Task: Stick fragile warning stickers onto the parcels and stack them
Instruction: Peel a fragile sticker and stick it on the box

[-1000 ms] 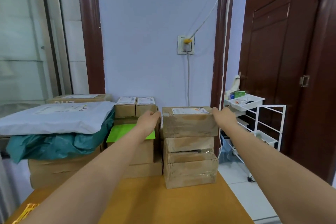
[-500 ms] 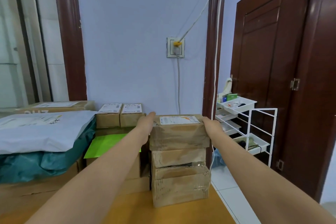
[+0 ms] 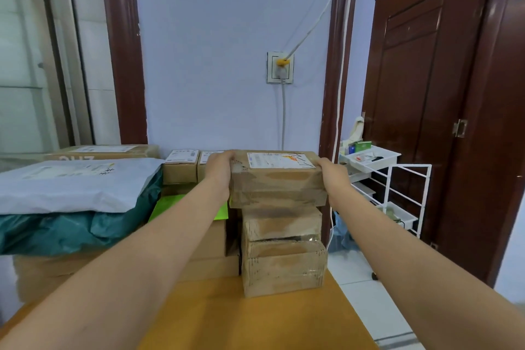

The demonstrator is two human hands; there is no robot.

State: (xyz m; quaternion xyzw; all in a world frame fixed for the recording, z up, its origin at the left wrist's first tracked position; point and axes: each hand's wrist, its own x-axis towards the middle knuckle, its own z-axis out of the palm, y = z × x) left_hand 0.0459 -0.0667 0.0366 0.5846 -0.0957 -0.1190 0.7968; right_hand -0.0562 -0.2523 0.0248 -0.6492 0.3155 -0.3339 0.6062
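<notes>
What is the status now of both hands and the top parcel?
Left hand and right hand grip ends of top brown cardboard parcel. Parcel sits atop brown box stack. Nothing blocking.

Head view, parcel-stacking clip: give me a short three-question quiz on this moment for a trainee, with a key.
1. True or false: both hands hold the top box of the stack by its two ends.
2. How many boxes are in that stack, counting the top one? A) two B) three C) five
3. Fill in: the stack stands on the ____ table.

Key:
1. True: the left hand is at the box's left end and the right hand at its right end.
2. B: the middle box and the bottom box sit under it.
3. Orange.
</notes>
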